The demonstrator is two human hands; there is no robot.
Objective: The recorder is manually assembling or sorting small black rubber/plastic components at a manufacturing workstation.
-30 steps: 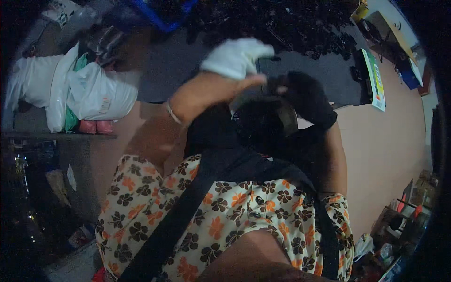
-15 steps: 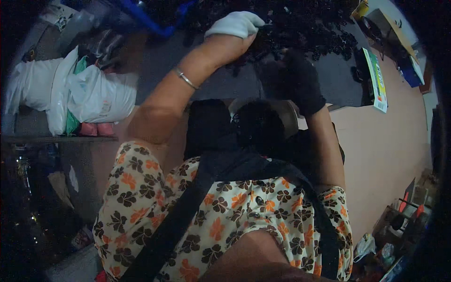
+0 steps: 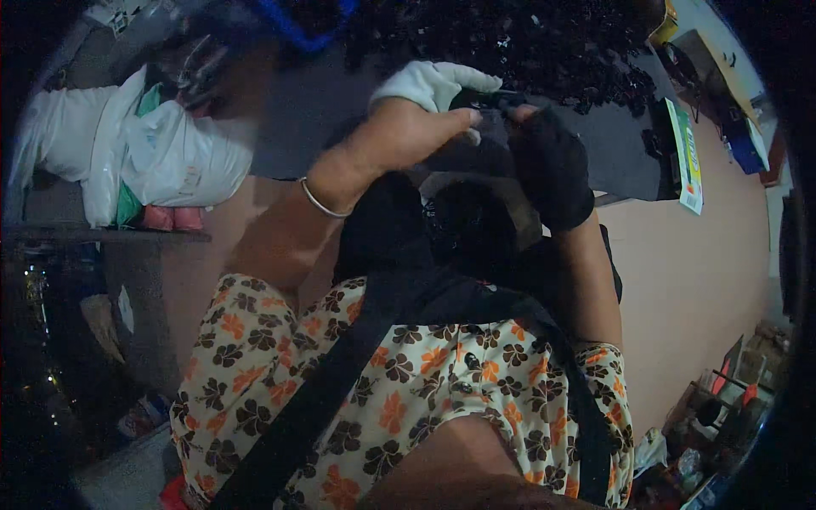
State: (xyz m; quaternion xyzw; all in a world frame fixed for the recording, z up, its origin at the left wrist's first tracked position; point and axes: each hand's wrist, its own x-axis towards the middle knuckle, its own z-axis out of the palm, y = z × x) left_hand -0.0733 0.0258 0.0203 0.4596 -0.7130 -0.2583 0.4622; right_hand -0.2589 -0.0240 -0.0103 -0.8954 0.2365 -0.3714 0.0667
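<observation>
My left hand [image 3: 429, 89] wears a white glove that leaves the thumb bare. It is closed on a small dark part [image 3: 486, 100], pinched between thumb and fingers. My right hand [image 3: 551, 166], in a black fingerless glove, is closed with its thumb tip close to the far end of that part. What my right fingers hold is hidden in the dark. Both hands are above the near edge of a dark grey table [image 3: 297, 136]. Beyond them spreads a heap of small black parts [image 3: 552, 51].
White plastic bags [image 3: 183, 161] lie on the left side. A green and white box [image 3: 682, 157] stands at the table's right edge, with an open carton [image 3: 718, 72] farther back. Below the table edge is a round black container [image 3: 472, 223]. A blue object [image 3: 310, 34] is at the far left.
My left hand has come from the heap toward me, bringing a small dark part to my right hand. The right hand has shifted slightly nearer and to the right.
</observation>
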